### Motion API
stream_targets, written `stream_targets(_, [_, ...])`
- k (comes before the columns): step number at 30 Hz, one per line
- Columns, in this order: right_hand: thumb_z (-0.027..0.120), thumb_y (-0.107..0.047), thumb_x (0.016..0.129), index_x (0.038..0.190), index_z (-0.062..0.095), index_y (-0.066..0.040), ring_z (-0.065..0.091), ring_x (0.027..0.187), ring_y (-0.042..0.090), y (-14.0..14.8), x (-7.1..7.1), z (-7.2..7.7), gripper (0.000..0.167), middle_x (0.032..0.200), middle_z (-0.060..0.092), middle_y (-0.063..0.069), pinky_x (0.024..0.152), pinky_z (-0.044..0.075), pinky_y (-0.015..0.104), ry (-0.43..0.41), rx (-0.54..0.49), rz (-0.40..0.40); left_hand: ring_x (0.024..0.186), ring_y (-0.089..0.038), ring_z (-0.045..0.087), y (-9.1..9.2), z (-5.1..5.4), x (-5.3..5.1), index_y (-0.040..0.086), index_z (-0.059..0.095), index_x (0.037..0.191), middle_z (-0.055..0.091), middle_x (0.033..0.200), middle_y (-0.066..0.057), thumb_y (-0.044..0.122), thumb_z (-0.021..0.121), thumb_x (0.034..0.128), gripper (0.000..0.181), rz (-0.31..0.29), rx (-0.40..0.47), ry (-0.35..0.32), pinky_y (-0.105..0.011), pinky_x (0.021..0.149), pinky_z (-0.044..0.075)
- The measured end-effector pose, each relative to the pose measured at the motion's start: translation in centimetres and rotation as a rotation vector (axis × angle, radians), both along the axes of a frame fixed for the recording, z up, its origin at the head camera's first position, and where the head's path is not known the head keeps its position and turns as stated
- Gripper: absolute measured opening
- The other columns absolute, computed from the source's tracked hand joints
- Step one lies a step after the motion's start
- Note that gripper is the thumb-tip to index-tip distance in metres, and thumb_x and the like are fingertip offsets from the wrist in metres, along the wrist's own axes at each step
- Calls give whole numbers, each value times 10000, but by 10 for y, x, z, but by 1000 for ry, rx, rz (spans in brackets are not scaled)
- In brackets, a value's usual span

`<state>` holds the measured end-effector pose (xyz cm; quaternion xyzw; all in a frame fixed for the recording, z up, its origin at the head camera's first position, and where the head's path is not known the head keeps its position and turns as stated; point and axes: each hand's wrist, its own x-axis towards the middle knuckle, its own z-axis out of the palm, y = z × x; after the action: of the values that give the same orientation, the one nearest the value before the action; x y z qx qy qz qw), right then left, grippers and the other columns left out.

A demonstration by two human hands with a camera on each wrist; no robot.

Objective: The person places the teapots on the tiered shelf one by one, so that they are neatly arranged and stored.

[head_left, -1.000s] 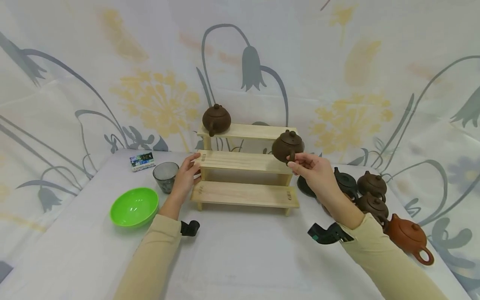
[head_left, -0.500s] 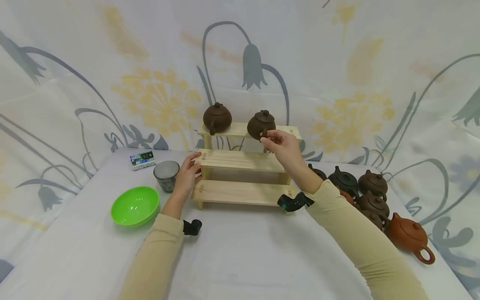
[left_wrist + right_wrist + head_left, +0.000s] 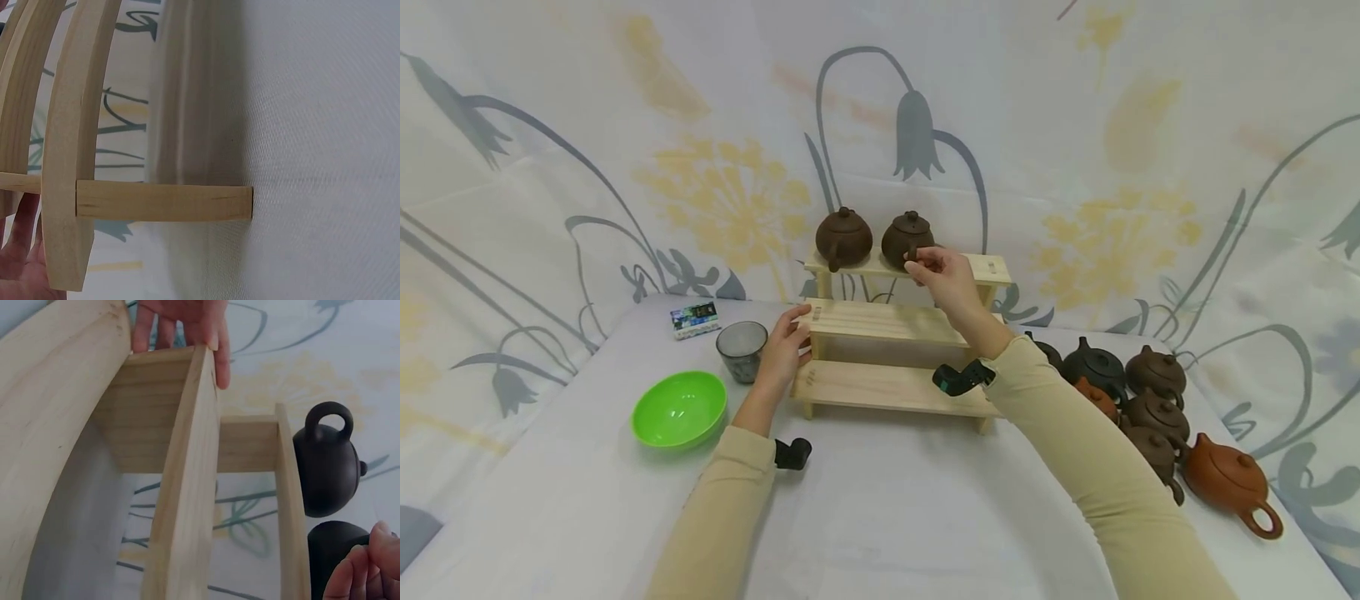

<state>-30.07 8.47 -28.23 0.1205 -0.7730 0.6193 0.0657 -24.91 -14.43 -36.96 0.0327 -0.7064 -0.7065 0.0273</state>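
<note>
On the top tier of the wooden stand (image 3: 887, 321), a dark brown teapot (image 3: 844, 239) sits at the left end. Beside it is a second dark teapot (image 3: 907, 240), whose handle my right hand (image 3: 951, 283) pinches between thumb and fingers. The right wrist view shows the pinched teapot (image 3: 328, 550) against the top board, close to the other teapot (image 3: 328, 469). With its fingers at the left end of the middle tier, my left hand (image 3: 781, 350) grips the stand's side. In the left wrist view that hand (image 3: 22, 256) is partly behind the boards.
Left of the stand are a grey glass cup (image 3: 742, 350), a green bowl (image 3: 680, 410) and a small patterned box (image 3: 695, 320). At the right, several teapots cluster, among them an orange-brown one (image 3: 1225, 475) and a black one (image 3: 1094, 367).
My right hand has carried the second teapot leftward from the stand's right end to beside the first teapot on the top tier. The left hand has kept its grip on the stand.
</note>
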Motion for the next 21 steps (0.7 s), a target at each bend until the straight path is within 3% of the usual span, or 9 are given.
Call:
stream_targets(6, [619,-93,902,1163,587,81,568,793,200,0,-2,-5,315,858,564,37,743,499,273,-4,8,-9,1162,-329,448,1,-1,1,122,409,1384,407,1313,-179,138,369,1011,375,4,-2,3,-437,934,397])
stream_targets(11, [650,-115,884,1173,600,45,579,762,204,3,1,-7,334,821,569,13,688,494,234,3,-5,-21,1168,-339,447,1,0,2,119,410,1383,395,1342,-184,143,377,1007,378,10,-3,6,-444,934,400])
stream_targets(16, [665,-91,869,1179,601,17,555,709,182,11,12,-8,335,778,567,-1,623,479,218,35,-29,7,1181,-352,440,2,0,2,111,406,1385,388,1352,-192,139,376,1007,380,9,0,3,-453,947,392])
stream_targets(21, [657,-94,875,1192,589,15,548,720,196,25,27,-9,342,786,580,-15,709,496,333,21,-12,48,1162,-341,453,1,-2,2,122,412,1384,413,1324,-179,154,386,1005,380,7,-5,14,-448,954,391])
